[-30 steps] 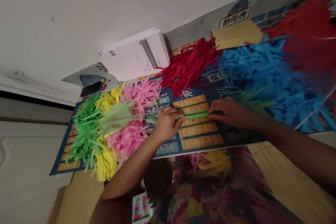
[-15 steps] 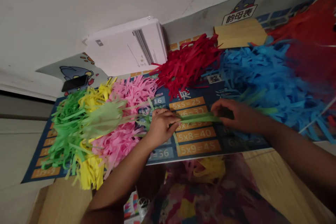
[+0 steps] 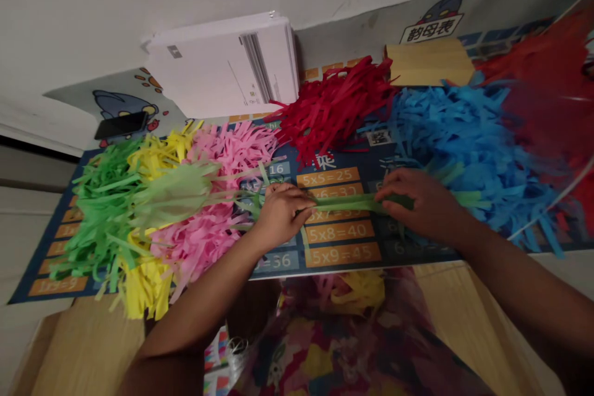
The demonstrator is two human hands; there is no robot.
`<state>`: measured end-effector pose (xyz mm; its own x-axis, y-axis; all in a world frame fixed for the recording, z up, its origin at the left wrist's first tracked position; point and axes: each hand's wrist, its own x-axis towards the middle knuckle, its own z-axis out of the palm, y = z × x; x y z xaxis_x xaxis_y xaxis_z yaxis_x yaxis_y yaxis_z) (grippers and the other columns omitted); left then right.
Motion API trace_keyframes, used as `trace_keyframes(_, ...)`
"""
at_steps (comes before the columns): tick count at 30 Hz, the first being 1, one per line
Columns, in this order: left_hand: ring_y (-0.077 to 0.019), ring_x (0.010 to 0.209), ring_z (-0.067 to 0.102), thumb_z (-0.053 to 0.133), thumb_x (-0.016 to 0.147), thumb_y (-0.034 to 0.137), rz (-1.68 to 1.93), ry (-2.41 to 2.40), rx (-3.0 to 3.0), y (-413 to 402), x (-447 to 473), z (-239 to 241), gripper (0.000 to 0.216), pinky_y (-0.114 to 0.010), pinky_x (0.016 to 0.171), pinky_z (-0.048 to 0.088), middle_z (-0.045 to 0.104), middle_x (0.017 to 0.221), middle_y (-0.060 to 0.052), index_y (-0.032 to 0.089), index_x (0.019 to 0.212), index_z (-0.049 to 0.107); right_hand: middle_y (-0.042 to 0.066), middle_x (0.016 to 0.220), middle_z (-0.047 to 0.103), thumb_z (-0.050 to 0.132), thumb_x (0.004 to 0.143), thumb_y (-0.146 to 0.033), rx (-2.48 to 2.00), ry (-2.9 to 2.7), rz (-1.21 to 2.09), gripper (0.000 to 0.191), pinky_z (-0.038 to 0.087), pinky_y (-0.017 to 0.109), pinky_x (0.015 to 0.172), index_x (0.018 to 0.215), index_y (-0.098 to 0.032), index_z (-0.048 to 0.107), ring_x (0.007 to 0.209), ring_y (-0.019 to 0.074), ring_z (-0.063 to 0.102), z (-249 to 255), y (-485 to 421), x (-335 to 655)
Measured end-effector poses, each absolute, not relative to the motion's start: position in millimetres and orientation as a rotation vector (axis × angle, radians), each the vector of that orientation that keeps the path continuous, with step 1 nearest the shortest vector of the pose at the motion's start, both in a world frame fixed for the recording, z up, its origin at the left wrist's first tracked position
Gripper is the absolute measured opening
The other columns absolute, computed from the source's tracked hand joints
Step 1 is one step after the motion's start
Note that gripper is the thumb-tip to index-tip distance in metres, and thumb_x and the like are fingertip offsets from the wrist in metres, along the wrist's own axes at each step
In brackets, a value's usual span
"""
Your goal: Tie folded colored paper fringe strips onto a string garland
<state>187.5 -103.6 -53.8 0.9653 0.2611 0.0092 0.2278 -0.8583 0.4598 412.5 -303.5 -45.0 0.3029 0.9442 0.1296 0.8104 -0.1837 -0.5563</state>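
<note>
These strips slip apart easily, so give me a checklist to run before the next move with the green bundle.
1. Left hand closed on the green strip bundle: ok.
2. Right hand pinching the bundle further along: ok.
3. Bundle pulled straight between the hands, over the mat: ok.
4. Fanned end apart from the pink strips: not ok, it lies across them.
5. Every strip caught in each grip: cannot tell.

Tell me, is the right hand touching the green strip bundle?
Touching. Head view shows the right hand pinching the green strip bundle at one end, the left hand gripping the other.
</note>
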Motion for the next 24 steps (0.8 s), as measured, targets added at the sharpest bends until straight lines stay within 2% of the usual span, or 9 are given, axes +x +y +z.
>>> trace_keyframes(4,-0.0236,0.102,0.063,0.061,0.094,0.030,0.090,0.376,2.638,-104,188,-53,0.018,-0.043,0.096,0.034,0.077,0.100,-0.005,0.026,0.096,0.078,0.009,0.104,0.069,0.056,0.083,-0.029,-2.117,-1.630,0.232,0.019,0.047,0.042,0.087,0.082,-0.022,0.074,0.097,0.0261,0.064,-51,-313,404)
trace_keyframes(9,-0.0234,0.099,0.063,0.058,0.095,0.030,0.083,0.357,2.638,-104,189,-52,0.020,-0.043,0.095,0.034,0.077,0.097,-0.005,0.026,0.093,0.078,0.014,0.118,0.067,0.066,0.085,-0.044,-2.230,-1.682,0.174,0.028,0.046,0.050,0.090,0.092,-0.019,0.075,0.109,0.0338,0.060,-54,-311,397)
trace_keyframes(12,-0.0235,0.099,0.063,0.058,0.095,0.029,0.087,0.361,2.636,-105,189,-52,0.020,-0.042,0.094,0.034,0.077,0.097,-0.005,0.025,0.094,0.077,0.012,0.122,0.066,0.068,0.083,-0.039,-2.181,-1.656,0.237,0.021,0.046,0.051,0.092,0.088,-0.020,0.074,0.110,0.0330,0.059,-56,-307,397)
trace_keyframes(16,-0.0243,0.100,0.063,0.059,0.094,0.027,0.097,0.358,2.645,-105,188,-53,0.018,-0.043,0.092,0.033,0.077,0.097,-0.004,0.025,0.097,0.077,0.009,0.115,0.068,0.068,0.083,-0.035,-2.074,-1.544,0.313,0.014,0.045,0.049,0.094,0.089,-0.024,0.074,0.106,0.0296,0.061,-59,-303,398)
trace_keyframes(21,-0.0256,0.101,0.063,0.061,0.093,0.027,0.100,0.375,2.637,-105,188,-54,0.017,-0.043,0.092,0.033,0.077,0.098,-0.005,0.025,0.098,0.077,0.006,0.106,0.068,0.066,0.085,-0.039,-2.002,-1.446,0.390,0.015,0.046,0.045,0.092,0.081,-0.025,0.071,0.102,0.0266,0.062,-60,-305,399)
trace_keyframes(24,-0.0257,0.101,0.063,0.061,0.094,0.028,0.108,0.379,2.636,-106,189,-53,0.016,-0.043,0.091,0.033,0.076,0.096,-0.005,0.025,0.096,0.077,0.008,0.105,0.068,0.064,0.087,-0.041,-2.026,-1.441,0.257,0.019,0.045,0.045,0.091,0.082,-0.023,0.068,0.102,0.0272,0.062,-55,-308,397)
